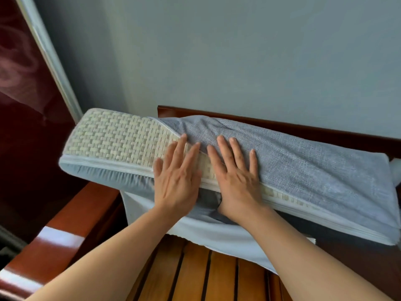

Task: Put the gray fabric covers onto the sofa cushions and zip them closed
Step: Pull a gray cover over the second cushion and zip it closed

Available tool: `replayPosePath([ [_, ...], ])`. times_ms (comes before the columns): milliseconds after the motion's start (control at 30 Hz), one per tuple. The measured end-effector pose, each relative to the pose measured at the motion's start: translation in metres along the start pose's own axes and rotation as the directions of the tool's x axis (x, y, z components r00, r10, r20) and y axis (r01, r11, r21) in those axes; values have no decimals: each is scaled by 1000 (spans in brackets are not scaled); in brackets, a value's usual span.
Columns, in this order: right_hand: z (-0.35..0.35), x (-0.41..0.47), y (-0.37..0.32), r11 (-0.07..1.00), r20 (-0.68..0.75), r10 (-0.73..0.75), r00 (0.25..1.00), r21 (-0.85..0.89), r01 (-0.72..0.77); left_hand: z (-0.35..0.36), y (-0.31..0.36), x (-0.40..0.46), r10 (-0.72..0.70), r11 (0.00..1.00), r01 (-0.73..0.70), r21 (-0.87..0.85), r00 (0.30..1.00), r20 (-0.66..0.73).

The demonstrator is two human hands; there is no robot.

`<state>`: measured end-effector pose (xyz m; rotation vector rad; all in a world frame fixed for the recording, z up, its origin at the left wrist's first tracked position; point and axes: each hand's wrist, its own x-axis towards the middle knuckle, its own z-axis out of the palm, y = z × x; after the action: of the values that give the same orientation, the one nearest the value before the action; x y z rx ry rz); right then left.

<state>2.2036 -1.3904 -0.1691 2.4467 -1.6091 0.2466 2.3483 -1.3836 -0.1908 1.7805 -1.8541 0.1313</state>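
So the cushion (112, 137) lies lengthwise across the sofa seat (217, 276), up against the backrest (303, 127), with the wall (238, 51) behind that. Its left end sticks out over the armrest (71, 216) at the seat's left edge. The cover (314, 166) is on the cushion's right part, its left part bare. My left hand (176, 181) lies flat on the bare part, right at the cover's edge, and my right hand (236, 179) lies just beside it on the cover. A loose flap (217, 237) hangs off the cushion's front edge onto the seat, under my wrists.
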Motion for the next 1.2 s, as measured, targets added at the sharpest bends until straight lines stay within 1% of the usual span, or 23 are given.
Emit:
replayPosePath([
  [67,-3,14,8,1000,-6,12,1000,-1,-12,11,0,16,14,998,-13,57,1000,-8],
  [167,-7,34,21,1000,-9,25,1000,-17,-26,19,5,40,19,995,-14,99,999,-46],
  [300,-14,58,37,997,1,71,997,-13,-71,22,11,74,27,994,-24,109,999,-23],
  [400,-19,72,47,992,0,127,992,-14,-127,23,13,97,31,991,-30,132,1000,-3],
  [533,-23,77,61,970,-8,244,970,-3,-244,24,16,118,33,989,-33,142,999,-2],
  [633,-23,81,69,959,-12,284,959,18,-284,27,17,132,31,988,-31,154,1000,5],
  [833,-27,97,82,967,-8,245,970,79,-243,28,20,154,16,982,-24,189,999,42],
  [967,-30,106,96,975,6,183,983,129,-182,23,26,167,-3,981,-10,194,998,67],
  [1100,-36,113,115,984,26,100,995,149,-103,20,33,182,-53,980,32,195,994,101],
  [1200,-37,116,122,984,11,83,996,157,-84,17,35,187,-67,982,45,184,991,113],
])
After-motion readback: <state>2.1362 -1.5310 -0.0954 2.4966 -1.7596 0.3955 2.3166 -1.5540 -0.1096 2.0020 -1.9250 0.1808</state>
